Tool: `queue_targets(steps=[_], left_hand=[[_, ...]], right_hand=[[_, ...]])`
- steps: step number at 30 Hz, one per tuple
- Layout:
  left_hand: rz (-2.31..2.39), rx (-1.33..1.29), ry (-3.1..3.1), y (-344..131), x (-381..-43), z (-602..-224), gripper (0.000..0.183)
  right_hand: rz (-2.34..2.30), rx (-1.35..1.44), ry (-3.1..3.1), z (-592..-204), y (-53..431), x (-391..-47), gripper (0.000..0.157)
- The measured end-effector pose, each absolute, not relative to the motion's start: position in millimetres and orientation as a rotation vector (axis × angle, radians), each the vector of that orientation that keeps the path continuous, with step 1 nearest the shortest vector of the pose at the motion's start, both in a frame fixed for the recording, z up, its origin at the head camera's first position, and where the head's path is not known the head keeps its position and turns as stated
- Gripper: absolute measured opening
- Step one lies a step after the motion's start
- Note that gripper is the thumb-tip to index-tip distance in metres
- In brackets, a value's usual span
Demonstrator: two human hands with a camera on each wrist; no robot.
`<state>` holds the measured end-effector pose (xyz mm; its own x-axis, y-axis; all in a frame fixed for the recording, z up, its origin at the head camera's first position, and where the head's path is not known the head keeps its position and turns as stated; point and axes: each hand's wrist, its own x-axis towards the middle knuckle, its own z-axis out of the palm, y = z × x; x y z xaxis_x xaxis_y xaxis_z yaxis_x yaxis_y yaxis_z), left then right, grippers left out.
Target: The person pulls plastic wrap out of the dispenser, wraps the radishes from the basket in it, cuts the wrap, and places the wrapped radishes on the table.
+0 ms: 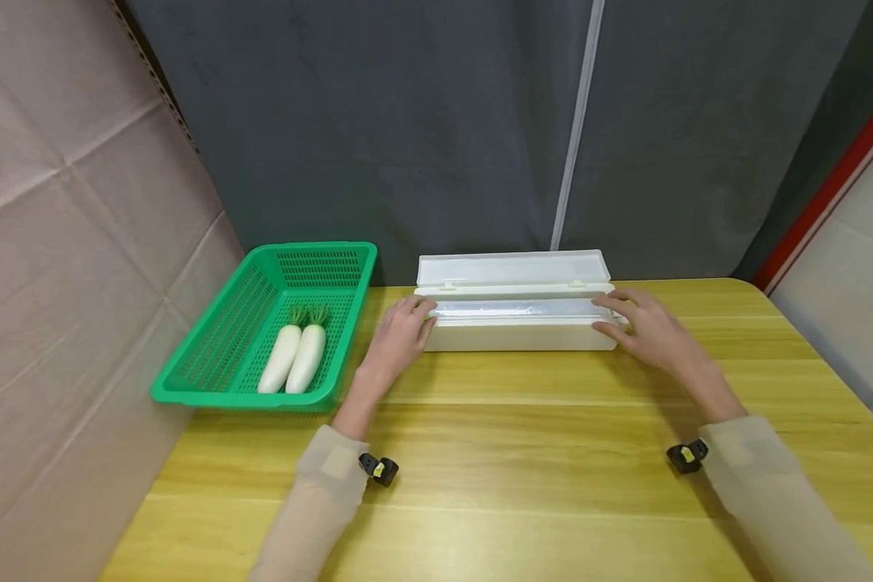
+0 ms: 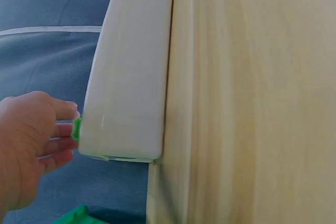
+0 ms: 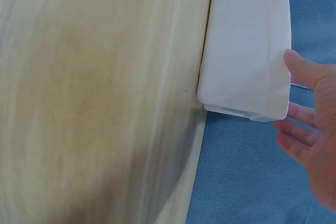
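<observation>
A long white cling film box (image 1: 518, 336) stands on the table with its hinged lid (image 1: 512, 268) raised at the back. A roll of clear film (image 1: 515, 309) lies lengthwise inside it. My left hand (image 1: 401, 333) is at the box's left end, fingers loosely bent over the upper edge. In the left wrist view its fingertips are right by a small green piece (image 2: 76, 129) at the box edge. My right hand (image 1: 643, 327) is at the opposite end, fingers spread. The right wrist view shows its thumb (image 3: 300, 66) against the box edge, the other fingers beyond the end.
Left of the box, a green plastic basket (image 1: 169, 386) holds two white radishes (image 1: 293, 360) with cut green tops. Behind the wooden table (image 1: 509, 461) hangs a dark grey cloth (image 1: 407, 129). Pale panels flank both sides.
</observation>
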<state>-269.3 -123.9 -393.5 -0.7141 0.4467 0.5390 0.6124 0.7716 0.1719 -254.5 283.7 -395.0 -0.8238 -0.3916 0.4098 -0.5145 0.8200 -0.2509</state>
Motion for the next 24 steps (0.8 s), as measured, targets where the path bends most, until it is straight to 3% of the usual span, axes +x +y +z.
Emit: queue_targets(steps=[7, 24], left_hand=[[-0.476, -0.825, -2.452, -126.2, -274.1, -400.8, 0.011], [-0.511, -0.855, -2.420, -133.5, -280.6, -402.2, 0.010]], right_hand=[[0.521, 0.723, -2.578, -397.6, 280.2, -252.4, 0.024], [0.571, 0.722, -2.425, -400.1, 275.9, -263.0, 0.010]])
